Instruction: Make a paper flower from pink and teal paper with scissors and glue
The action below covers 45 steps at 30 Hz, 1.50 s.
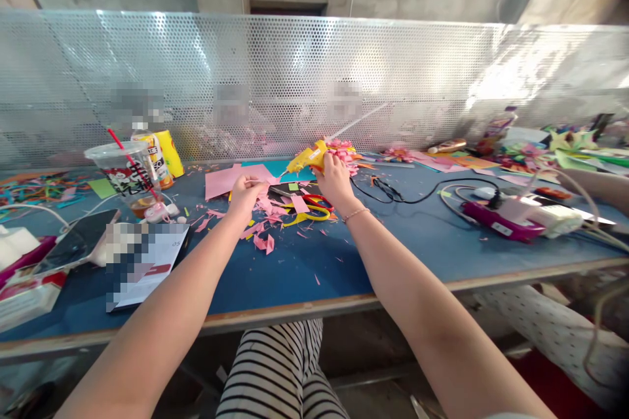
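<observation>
While your right hand (333,181) wraps the yellow glue gun (305,159) near the far edge of the tabletop (314,268), its nozzle points left toward your left hand (246,194), which pinches a thin stick (256,181) just beside it. The gun's long axis runs along the far edge; pink paper scraps (265,219) and scissors (312,208) lie between your hands.
</observation>
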Available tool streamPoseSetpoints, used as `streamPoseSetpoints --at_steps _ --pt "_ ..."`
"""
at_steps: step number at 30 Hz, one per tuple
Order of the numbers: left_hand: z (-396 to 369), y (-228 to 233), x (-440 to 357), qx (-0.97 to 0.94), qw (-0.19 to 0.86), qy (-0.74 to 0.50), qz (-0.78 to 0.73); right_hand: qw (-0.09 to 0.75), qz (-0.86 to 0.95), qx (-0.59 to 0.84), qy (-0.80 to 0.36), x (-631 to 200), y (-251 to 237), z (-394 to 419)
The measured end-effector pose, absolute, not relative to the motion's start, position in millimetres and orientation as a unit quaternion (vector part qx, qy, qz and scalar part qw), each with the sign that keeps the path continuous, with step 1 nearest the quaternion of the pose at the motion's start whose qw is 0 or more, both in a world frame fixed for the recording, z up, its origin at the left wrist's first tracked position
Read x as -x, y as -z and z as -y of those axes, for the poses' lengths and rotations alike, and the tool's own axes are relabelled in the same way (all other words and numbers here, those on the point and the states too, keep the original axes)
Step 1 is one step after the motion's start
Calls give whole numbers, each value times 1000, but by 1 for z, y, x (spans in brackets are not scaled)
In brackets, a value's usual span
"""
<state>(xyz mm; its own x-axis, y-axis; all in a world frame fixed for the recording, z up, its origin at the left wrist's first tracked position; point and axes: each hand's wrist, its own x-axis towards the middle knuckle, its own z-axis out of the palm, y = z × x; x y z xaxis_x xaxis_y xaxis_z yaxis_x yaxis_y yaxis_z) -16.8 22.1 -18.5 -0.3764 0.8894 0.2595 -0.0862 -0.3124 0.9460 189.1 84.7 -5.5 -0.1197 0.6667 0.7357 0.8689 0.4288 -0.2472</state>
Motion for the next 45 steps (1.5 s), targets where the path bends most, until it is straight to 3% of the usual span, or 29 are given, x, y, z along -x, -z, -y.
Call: streamPoseSetpoints --at_steps 4,10,13,17,21,25,30,40,45 --pt "-18 14 16 -418 372 -683 -469 386 725 557 121 -193 8 -87" --pt "-20 12 20 -396 380 -697 -461 239 686 687 7 -211 16 -87" --pt "-24 15 22 -395 363 -705 -464 213 684 697 20 -214 15 -87" --pt "-29 18 27 -401 332 -709 -476 219 832 509 -24 -197 1 -75" --pt "-33 20 34 -396 288 -715 -499 96 946 235 -201 -163 -6 -46" --pt "-37 23 40 -381 282 -717 -511 19 964 121 -237 -137 3 -25" --pt "-38 24 38 -395 285 -710 -509 44 965 102 -236 -132 10 -24" --pt "-41 26 39 -390 290 -709 -510 30 935 221 -275 -139 -4 -16" --pt "-39 26 38 -396 293 -706 -508 135 883 251 -373 -145 -1 -24"
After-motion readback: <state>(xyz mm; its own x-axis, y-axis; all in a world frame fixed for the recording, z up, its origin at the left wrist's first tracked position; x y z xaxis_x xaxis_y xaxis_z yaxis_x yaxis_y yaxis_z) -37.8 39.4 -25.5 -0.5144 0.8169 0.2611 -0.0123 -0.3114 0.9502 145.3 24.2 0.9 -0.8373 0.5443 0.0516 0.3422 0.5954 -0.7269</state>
